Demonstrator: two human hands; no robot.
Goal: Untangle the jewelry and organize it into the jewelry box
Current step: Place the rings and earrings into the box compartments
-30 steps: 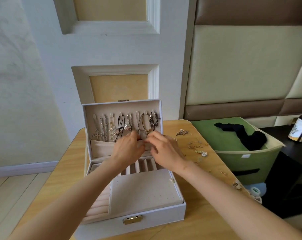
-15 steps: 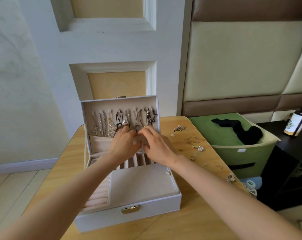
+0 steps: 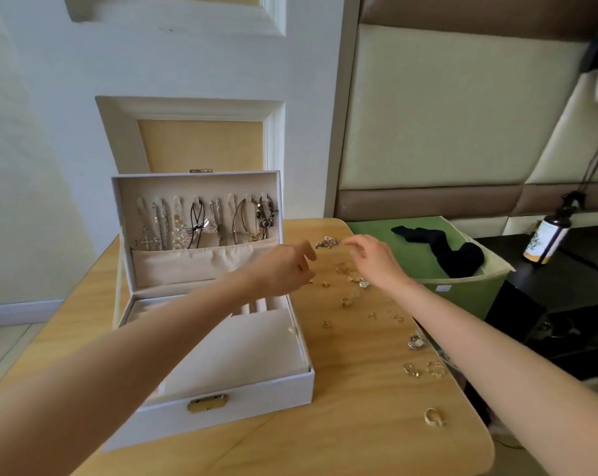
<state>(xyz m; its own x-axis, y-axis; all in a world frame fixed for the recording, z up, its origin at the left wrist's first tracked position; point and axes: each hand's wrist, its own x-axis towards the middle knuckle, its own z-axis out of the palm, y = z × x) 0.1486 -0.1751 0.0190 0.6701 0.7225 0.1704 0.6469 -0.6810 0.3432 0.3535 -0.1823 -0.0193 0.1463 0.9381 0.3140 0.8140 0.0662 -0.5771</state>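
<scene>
The white jewelry box (image 3: 256,393) stands open on the left of the wooden table (image 3: 359,441). Several necklaces (image 3: 201,223) hang from hooks inside its upright lid. A small tangled piece of jewelry (image 3: 326,242) lies on the table just right of the lid. My left hand (image 3: 284,269) hovers beside the box's right edge, fingers loosely curled, nothing visible in them. My right hand (image 3: 373,261) reaches toward the tangle, fingertips a short way from it, holding nothing I can see. Several loose gold rings and earrings (image 3: 347,300) are scattered below both hands.
A green fabric basket (image 3: 462,293) with a black garment (image 3: 452,252) stands against the table's right edge. A brown bottle (image 3: 546,240) stands on a dark surface further right. More small pieces, including a gold ring (image 3: 433,416), lie near the table's right edge.
Both hands have left the pocket inside the box lid and moved right, over the loose jewelry on the table. The view has turned right and slightly down.
</scene>
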